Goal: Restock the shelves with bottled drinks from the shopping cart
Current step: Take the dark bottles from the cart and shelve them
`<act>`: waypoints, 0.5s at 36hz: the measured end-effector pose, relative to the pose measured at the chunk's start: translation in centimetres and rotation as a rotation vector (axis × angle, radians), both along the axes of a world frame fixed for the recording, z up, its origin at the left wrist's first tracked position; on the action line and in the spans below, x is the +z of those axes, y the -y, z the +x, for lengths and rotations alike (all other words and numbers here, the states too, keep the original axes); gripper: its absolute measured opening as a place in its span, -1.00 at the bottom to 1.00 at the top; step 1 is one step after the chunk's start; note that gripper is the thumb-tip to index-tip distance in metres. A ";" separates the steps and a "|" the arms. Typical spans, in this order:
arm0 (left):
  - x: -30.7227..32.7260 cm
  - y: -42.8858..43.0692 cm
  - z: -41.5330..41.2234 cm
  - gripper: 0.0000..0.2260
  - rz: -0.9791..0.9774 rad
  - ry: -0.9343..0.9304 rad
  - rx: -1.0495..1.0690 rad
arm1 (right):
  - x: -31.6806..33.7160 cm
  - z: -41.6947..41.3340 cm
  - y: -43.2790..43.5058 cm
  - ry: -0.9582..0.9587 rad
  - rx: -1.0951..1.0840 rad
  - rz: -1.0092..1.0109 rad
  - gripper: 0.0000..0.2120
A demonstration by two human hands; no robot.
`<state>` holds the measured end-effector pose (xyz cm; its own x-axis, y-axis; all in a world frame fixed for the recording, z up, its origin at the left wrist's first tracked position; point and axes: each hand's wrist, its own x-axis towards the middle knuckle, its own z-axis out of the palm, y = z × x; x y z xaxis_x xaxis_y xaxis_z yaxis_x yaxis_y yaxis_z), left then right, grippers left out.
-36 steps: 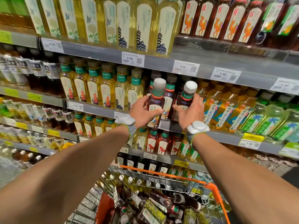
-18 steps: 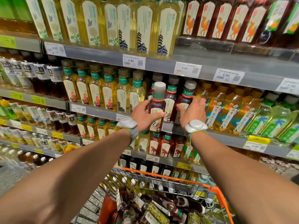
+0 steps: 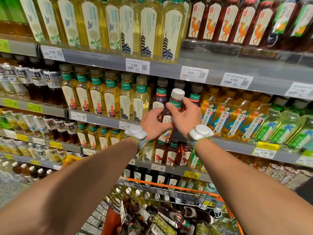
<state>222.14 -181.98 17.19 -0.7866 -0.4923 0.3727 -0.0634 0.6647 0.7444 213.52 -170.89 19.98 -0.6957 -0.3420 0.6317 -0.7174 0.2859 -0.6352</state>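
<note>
Gripping one dark tea bottle point(image 3: 175, 103) with both hands: left hand point(image 3: 152, 124) curling round its body, right hand point(image 3: 185, 116) clasping its neck. Holding it nearly upright at the middle shelf's point(image 3: 237, 145) near edge. Lying in the shopping cart point(image 3: 152, 183) below: many more bottles, so seemingly far from finishing.

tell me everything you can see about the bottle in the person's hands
The bottle looks like clear plastic filled with a dark reddish-brown drink. It has a pale screw cap, a green band with white characters at the neck, and a cream label lower down that is mostly hidden. It stands nearly upright at the front of the middle shelf, before similar dark bottles. The left hand grips its body and the right hand holds its shoulder. Its base is hidden.
</note>
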 end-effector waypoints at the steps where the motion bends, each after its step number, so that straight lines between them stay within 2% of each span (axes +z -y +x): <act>1: 0.1 0.2 -0.1 -0.54 -0.034 0.025 0.008 | 0.1 -0.2 0.0 -0.004 -0.019 -0.019 -0.67; 4: 1.0 0.8 -0.1 -0.39 -0.110 0.018 0.046 | 0.3 -0.6 0.0 -0.042 -0.038 -0.033 -0.64; 6: 1.6 1.4 -0.2 -0.36 -0.201 0.011 0.112 | 0.4 -0.8 0.1 -0.070 -0.048 -0.026 -0.62; 10: 2.4 1.7 -1.2 -0.25 -0.366 0.263 0.264 | 0.9 -1.0 0.1 -0.082 -0.049 -0.049 -0.65; 13: 2.3 1.7 -1.7 -0.25 -0.409 0.403 0.244 | 1.0 -1.3 0.0 -0.095 -0.034 -0.050 -0.65; 18: 1.4 1.9 -2.1 -0.25 -0.448 0.385 0.270 | 1.1 -1.4 0.2 -0.143 -0.003 -0.065 -0.65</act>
<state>220.06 -183.91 18.62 -0.7750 -0.5540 0.3040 -0.4788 0.8287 0.2897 212.13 -171.09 21.06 -0.5978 -0.2954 0.7452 -0.8012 0.2500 -0.5436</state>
